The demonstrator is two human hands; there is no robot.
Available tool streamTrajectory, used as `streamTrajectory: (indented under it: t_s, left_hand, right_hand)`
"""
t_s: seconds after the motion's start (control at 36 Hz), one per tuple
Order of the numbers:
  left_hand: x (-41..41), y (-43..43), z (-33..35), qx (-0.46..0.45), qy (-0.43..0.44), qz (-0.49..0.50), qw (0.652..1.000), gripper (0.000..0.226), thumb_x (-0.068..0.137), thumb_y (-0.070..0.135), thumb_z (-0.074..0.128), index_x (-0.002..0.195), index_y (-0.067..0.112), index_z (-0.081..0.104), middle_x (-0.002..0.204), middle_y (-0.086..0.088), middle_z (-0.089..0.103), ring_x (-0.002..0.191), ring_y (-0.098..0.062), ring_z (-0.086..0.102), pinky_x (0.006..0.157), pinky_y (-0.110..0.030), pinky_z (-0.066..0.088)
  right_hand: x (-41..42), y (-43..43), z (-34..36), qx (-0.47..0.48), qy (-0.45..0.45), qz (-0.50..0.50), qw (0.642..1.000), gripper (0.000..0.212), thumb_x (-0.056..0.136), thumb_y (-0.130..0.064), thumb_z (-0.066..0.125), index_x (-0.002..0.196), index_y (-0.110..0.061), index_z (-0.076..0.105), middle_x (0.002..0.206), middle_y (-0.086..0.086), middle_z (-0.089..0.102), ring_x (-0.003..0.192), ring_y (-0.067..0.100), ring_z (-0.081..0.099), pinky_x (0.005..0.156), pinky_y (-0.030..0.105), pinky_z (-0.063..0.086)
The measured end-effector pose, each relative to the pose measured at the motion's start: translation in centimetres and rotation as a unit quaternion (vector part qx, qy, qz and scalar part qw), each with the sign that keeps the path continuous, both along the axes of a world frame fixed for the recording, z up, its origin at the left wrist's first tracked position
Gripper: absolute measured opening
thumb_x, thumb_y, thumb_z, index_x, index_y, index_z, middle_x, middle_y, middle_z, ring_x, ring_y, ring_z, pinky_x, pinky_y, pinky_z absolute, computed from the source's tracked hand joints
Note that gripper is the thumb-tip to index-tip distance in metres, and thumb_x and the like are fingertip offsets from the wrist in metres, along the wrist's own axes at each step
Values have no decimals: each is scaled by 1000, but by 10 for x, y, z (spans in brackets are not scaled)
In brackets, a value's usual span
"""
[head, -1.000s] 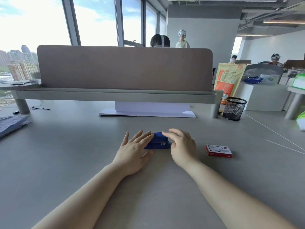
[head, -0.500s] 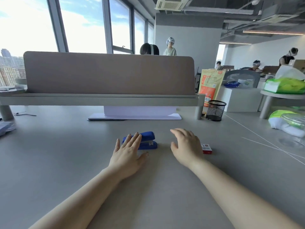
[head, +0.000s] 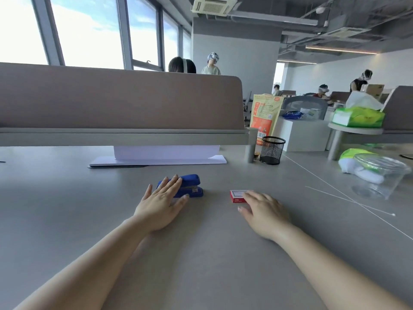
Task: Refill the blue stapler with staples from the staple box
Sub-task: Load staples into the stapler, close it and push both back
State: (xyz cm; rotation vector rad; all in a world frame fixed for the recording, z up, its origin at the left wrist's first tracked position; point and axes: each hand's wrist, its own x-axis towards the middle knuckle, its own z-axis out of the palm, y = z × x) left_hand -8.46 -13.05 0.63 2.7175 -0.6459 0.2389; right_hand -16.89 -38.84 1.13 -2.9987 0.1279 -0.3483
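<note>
Left fingers: the fingers lie flat and spread on top of the blue stapler. They are not curled around it and grip nothing.
Left hand: the left hand is palm down, with the heel of the palm low by the grey desk. The thumb sits at the near edge of the stapler.
Right fingers: the fingertips rest on the near right part of the red staple box. The fingers are loosely bent and a little apart. You cannot tell if they pinch the box or only touch it.
Right hand: the right hand is palm down, and its thumb points left, just near the box.
Hidden: the left hand covers the left half of the stapler. The right hand covers the right end of the box. The writing on the box is too small to read.
Where things are: the stapler lies closed in the middle of the desk. The box lies flat, closed, to its right, apart from it.
Arms: both bare forearms reach forward from the bottom corners, and the picture edge cuts them off.
Farther back: a black mesh cup stands by the brown divider.
</note>
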Motion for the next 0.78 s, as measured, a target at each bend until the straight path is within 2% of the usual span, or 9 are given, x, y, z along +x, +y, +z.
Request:
streamTrajectory:
  t_s: [0.17,0.28,0.5,0.78]
  left_hand:
    - [46,-13,-3,1,1,14,1000,65,90,59,20,145,32,-2,155,16,-4,142,-4,-10,118,-39,-7]
    - [77,-24,-4,-4,-1,8,1000,66,90,59,22,144,33,-5,154,18,-8,141,-4,-13,118,-39,-7]
    - [125,-38,-2,22,-8,7,1000,64,92,53,24,145,33,-6,154,18,-10,140,-2,-14,118,-39,-9]
    - [129,-41,-5,34,-8,12,999,65,91,58,18,143,33,-11,153,18,-15,139,-4,-18,118,-40,-8]
  right_hand:
    - [57,3,-1,48,61,-7,997,63,92,-53,26,145,-23,13,159,-3,7,146,15,6,117,39,13]
    - [106,10,-3,53,74,-2,996,65,91,-55,23,146,-24,7,159,-2,0,146,16,0,119,42,8]
    - [174,22,-4,42,86,7,995,64,91,-55,20,146,-26,4,159,-2,-2,146,19,-1,119,46,3]
    - [183,22,-9,40,71,7,997,64,91,-55,21,146,-26,6,159,0,0,146,22,1,119,47,4]
